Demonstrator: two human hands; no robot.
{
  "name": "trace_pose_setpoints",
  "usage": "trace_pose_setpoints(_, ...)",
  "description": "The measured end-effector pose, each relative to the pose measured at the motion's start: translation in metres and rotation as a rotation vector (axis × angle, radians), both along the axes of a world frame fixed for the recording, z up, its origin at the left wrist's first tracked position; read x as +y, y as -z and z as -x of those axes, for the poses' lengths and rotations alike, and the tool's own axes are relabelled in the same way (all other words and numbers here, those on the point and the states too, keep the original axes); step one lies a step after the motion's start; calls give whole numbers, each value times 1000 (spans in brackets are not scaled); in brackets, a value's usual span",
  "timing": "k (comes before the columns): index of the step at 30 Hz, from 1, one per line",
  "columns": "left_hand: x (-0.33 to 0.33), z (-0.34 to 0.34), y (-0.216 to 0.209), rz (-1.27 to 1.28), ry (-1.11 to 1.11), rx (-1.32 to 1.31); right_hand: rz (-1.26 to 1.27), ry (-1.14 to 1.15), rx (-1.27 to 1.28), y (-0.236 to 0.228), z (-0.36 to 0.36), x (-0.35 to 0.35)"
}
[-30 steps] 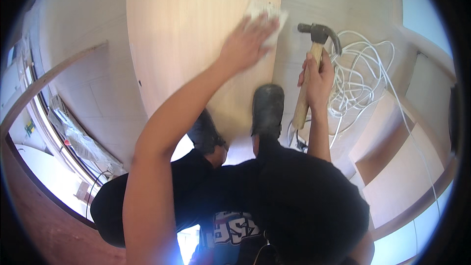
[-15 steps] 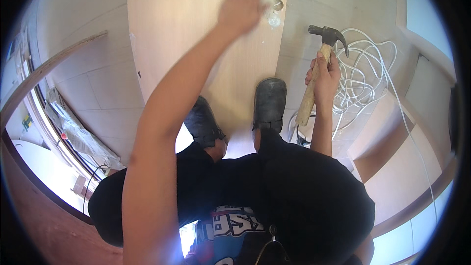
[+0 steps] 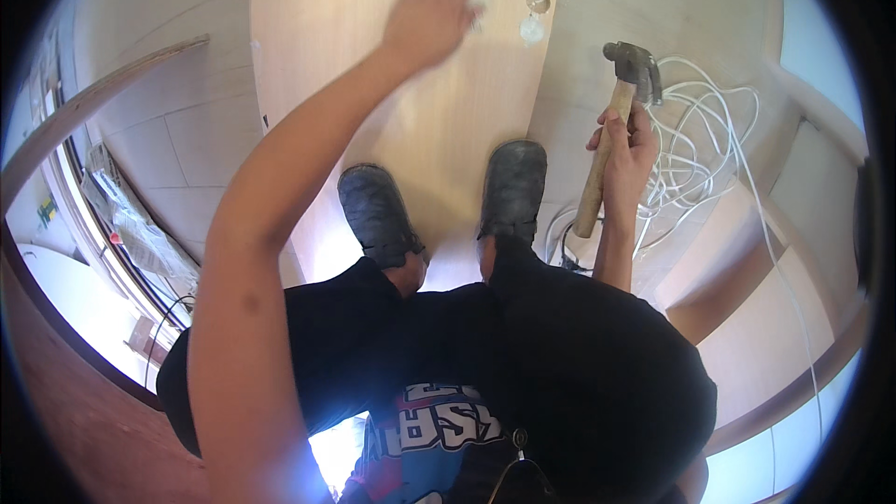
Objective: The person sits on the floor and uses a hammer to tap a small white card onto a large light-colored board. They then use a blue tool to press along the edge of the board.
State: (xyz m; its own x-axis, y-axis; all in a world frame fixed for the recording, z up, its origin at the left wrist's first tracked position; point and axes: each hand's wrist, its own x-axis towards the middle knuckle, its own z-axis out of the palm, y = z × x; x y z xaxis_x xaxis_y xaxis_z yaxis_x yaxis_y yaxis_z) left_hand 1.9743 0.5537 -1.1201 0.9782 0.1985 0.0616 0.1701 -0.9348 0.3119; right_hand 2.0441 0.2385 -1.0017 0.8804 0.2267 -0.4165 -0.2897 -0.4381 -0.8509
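My right hand [image 3: 627, 147] is wrapped round the wooden handle of a claw hammer [image 3: 618, 98], with its dark metal head up and away from me. Stretched forward, my left hand [image 3: 437, 9] is over a pale wooden door panel [image 3: 327, 47] that lies on the floor, its fingers apart and holding nothing. Whether the palm touches the panel I cannot tell. Near the panel's right edge is a round hole [image 3: 538, 2] with a whitish patch [image 3: 532, 30] just below it. Both my dark shoes [image 3: 513, 187] stand on the panel's near end.
A tangle of white cable [image 3: 691, 145] lies on the tiled floor right of the hammer. Beyond it stands a pale wooden frame [image 3: 765, 308]. At left are a curved wooden strip [image 3: 121, 89] and a plastic-wrapped bundle [image 3: 140, 229].
My left hand has moved left across the panel, away from the hole. The hammer in my right hand has shifted slightly right and its head has turned.
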Motion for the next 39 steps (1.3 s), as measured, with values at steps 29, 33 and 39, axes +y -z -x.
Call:
trace_pose_setpoints(29,32,8,-2,-54,-9,130,344,-514,-460,43,8,65)
trace_pose_setpoints(33,31,13,-2,-38,-3,72,373,-535,-521,48,13,70)
trace_pose_setpoints(39,31,13,1,-51,-9,85,399,-550,-634,63,28,55)
